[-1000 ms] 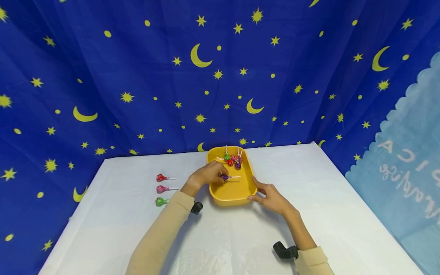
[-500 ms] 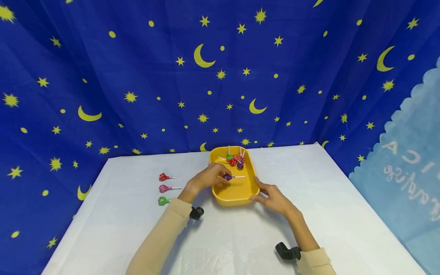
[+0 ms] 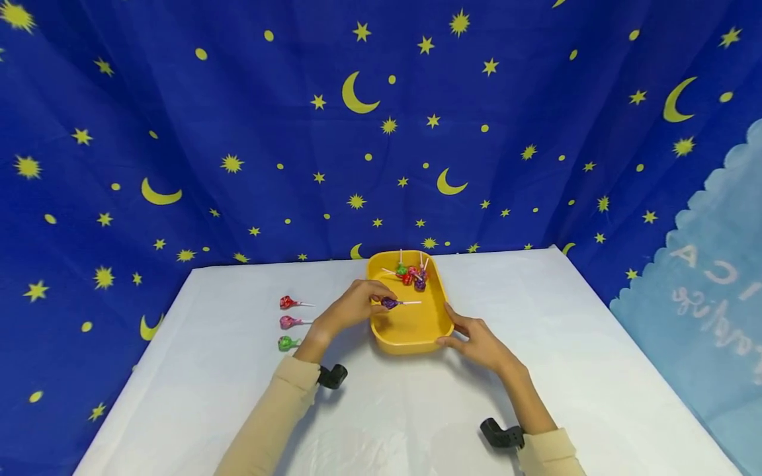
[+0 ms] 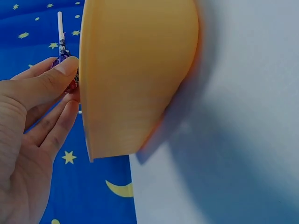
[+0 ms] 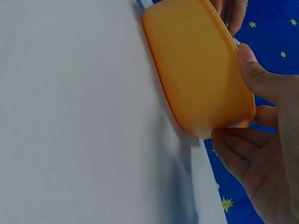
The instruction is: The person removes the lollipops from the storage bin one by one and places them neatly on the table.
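Note:
My left hand (image 3: 357,305) pinches a purple-wrapped lollipop (image 3: 389,303) between thumb and fingers, above the near-left part of a yellow plastic tub (image 3: 411,348). The lollipop's white stick points right in the head view; in the left wrist view the purple wrapper (image 4: 71,86) shows between the fingertips, beside the tub's rim. My right hand (image 3: 476,340) grips the tub's near-right corner, thumb at the rim and fingers against the outer wall (image 5: 196,70). At the tub's far end lie several lollipops, among them a green one (image 3: 401,270) and a purple one (image 3: 420,284).
Left of the tub, a red lollipop (image 3: 287,302), a pink lollipop (image 3: 288,322) and a green lollipop (image 3: 287,343) lie in a column on the white table (image 3: 196,370). The green one's stick is hidden by my left arm. A blue star-printed curtain (image 3: 268,132) hangs behind the table.
My left hand has lifted the purple lollipop from the tub's floor and shifted slightly left toward the rim. The right hand keeps its hold on the tub. The head view has turned slightly.

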A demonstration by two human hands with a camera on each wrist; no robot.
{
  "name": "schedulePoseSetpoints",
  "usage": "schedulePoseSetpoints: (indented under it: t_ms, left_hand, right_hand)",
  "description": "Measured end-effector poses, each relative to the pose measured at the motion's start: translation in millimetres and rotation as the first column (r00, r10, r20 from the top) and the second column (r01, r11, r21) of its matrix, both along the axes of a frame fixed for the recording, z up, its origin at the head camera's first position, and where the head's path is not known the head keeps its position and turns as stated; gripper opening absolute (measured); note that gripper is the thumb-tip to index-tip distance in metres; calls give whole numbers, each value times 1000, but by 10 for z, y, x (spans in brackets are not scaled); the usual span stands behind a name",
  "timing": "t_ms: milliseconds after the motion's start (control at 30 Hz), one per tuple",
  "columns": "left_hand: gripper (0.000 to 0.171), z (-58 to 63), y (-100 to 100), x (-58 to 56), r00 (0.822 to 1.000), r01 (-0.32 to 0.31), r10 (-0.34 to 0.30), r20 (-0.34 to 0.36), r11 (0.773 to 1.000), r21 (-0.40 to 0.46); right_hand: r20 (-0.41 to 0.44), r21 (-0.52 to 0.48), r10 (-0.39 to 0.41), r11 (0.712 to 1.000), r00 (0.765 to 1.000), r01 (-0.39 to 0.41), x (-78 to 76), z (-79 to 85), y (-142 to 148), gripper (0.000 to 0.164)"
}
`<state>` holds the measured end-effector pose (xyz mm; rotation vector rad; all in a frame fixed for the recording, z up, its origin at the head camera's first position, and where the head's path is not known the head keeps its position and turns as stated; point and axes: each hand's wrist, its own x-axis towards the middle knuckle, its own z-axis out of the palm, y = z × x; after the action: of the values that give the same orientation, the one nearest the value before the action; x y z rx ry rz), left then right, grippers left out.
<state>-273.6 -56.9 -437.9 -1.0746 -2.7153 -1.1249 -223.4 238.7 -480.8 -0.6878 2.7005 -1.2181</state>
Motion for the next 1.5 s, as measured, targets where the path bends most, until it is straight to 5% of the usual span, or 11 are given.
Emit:
schedulePoseSetpoints:
  t_ms: [300,767,1033,1500]
  left_hand:
    - [25,31,-238,228,995,-96,93,47,992,81]
    - [25,-55,-631,344,982,-189,187,33,977,94]
    - [25,-88,-788,234,957,-287,287,54,958,-9]
    - [27,-142,-862,-18,943,-300,316,106,943,-140]
  right_hand:
    - [-20,-1,9,1000,1000,-9,-14,16,7,81]
    - [-17,1,-10,1000,1000,11,-19,12,70,81]
    - [-37,4,1,1000,999,-1,-14,19,70,79]
    - [-24,-6,7,1000,1000,-7,-12,-12,15,80]
